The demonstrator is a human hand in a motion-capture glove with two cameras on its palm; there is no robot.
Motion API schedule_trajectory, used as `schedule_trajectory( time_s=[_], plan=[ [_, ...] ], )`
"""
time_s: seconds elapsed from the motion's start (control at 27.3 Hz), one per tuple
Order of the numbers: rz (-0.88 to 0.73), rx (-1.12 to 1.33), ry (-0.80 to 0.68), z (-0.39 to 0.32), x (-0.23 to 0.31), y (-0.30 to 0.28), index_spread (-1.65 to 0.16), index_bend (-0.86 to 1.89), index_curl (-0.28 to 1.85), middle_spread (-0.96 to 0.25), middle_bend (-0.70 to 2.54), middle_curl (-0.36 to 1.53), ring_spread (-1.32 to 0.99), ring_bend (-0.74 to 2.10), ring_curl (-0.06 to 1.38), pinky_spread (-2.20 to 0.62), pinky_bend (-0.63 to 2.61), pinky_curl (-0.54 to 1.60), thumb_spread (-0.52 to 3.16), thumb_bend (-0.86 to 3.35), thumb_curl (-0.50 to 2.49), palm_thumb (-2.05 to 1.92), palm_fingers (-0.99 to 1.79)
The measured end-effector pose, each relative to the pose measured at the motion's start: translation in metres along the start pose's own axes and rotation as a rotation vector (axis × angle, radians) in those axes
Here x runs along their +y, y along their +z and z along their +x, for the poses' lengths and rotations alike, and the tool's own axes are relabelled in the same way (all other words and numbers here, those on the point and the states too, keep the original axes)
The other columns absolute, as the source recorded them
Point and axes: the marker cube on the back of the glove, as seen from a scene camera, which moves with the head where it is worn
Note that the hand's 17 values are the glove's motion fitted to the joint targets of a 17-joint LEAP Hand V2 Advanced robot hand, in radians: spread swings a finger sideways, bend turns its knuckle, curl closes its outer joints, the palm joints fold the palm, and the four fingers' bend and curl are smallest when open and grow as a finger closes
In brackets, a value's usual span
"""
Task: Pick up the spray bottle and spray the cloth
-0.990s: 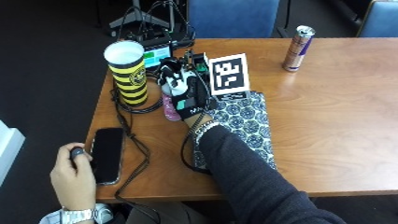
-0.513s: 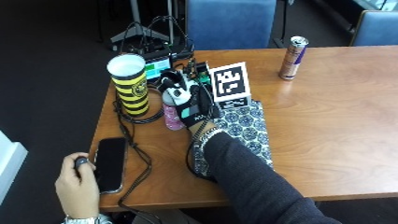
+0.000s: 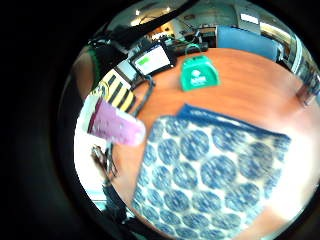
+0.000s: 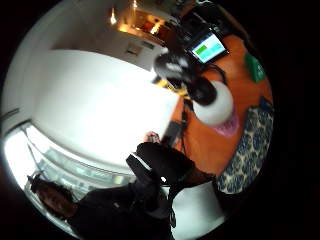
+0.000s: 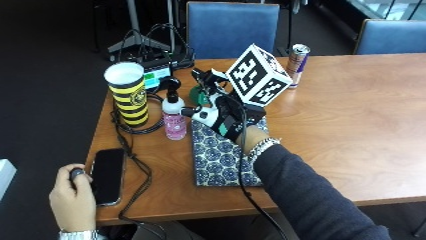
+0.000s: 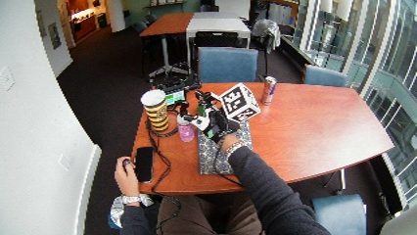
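**Gloved hand drawn back from the bottle**

Moved off since half a second ago, the gloved right hand (image 5: 229,120) was up against the bottle (image 5: 174,117) then; now it hovers over the near end of the cloth (image 5: 216,160), just beside the bottle with a small gap between them. Whether its fingers are curled or straight cannot be told; they hold nothing that shows.

Upright on the table (image 5: 346,110), the bottle has a pink body, white shoulder and black pump head, and stands just off the cloth's left edge, close to the palm in the little-finger-side view (image 3: 112,125). The cloth, blue-patterned, lies flat (image 3: 210,175).

Beside the bottle stands a yellow-and-black cup (image 5: 128,92), ringed by a black cable (image 5: 136,131). A green pouch (image 3: 199,73) lies beyond the cloth, near a small lit screen (image 5: 157,77). A can (image 5: 297,65) stands well apart at the far edge. The bare left hand (image 5: 72,197) rests at the near corner, touching a dark phone (image 5: 106,175).
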Motion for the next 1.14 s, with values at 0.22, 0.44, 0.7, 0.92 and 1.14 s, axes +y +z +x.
schedule_trajectory(
  time_s=[0.22,0.44,0.7,0.92,1.14],
  plan=[
    [-0.178,0.218,-0.068,-0.002,0.031,-0.020,-0.38,0.07,0.36,-0.11,0.18,0.36,-0.07,0.40,0.37,0.16,0.50,0.39,0.91,-0.05,0.25,0.25,0.32],
    [-0.369,0.395,-0.122,-0.010,0.079,-0.039,-0.40,0.10,0.32,-0.10,0.18,0.35,-0.05,0.38,0.35,0.21,0.49,0.38,0.88,-0.05,0.26,0.20,0.23],
    [-0.392,0.435,-0.193,-0.021,0.128,-0.052,-0.42,0.12,0.28,-0.09,0.19,0.34,-0.05,0.39,0.34,0.23,0.47,0.36,0.87,-0.04,0.26,0.17,0.22],
    [-0.390,0.390,-0.195,-0.025,0.165,-0.059,-0.42,0.13,0.26,-0.09,0.21,0.35,-0.04,0.40,0.34,0.23,0.44,0.35,0.87,-0.03,0.27,0.16,0.26],
    [-0.397,0.388,-0.192,-0.029,0.183,-0.062,-0.42,0.13,0.26,-0.08,0.22,0.35,-0.04,0.41,0.33,0.23,0.41,0.34,0.87,-0.03,0.27,0.15,0.28]
  ],
)
